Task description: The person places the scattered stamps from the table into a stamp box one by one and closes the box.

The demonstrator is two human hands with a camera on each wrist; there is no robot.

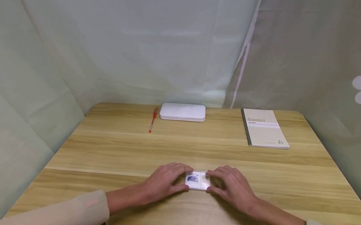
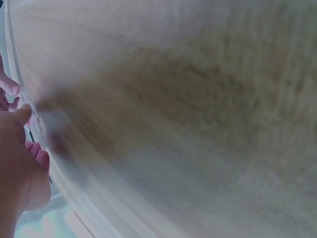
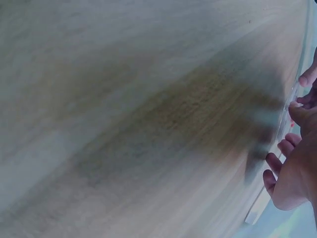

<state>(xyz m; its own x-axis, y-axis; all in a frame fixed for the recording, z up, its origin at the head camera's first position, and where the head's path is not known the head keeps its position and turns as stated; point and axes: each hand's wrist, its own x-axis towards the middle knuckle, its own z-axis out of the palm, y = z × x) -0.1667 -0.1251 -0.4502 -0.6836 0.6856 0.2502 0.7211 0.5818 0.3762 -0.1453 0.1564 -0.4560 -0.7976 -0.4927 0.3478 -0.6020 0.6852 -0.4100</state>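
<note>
A small flat rectangular card case (image 1: pixel 197 184), shiny and clear-edged with a bluish picture and dark print, lies at the middle front of the table. My left hand (image 1: pixel 167 180) holds its left end, thumb at the near corner and index finger at the far one. The right hand (image 1: pixel 233 187) grips the opposite end the same way. In the left wrist view, the left hand (image 2: pixel 22 163) shows at the left edge; the right wrist view has the right hand (image 3: pixel 297 168) at its right edge. The case is hard to make out in both wrist views.
On the wooden table (image 1: pixel 116 153), a white flat box (image 1: pixel 182 112) stands at the back edge, with a red pen (image 1: pixel 153 120) left of it. A notebook (image 1: pixel 263 129) marked "Gambit" lies back right. Fabric curtains (image 1: pixel 141 46) hang behind and on both sides.
</note>
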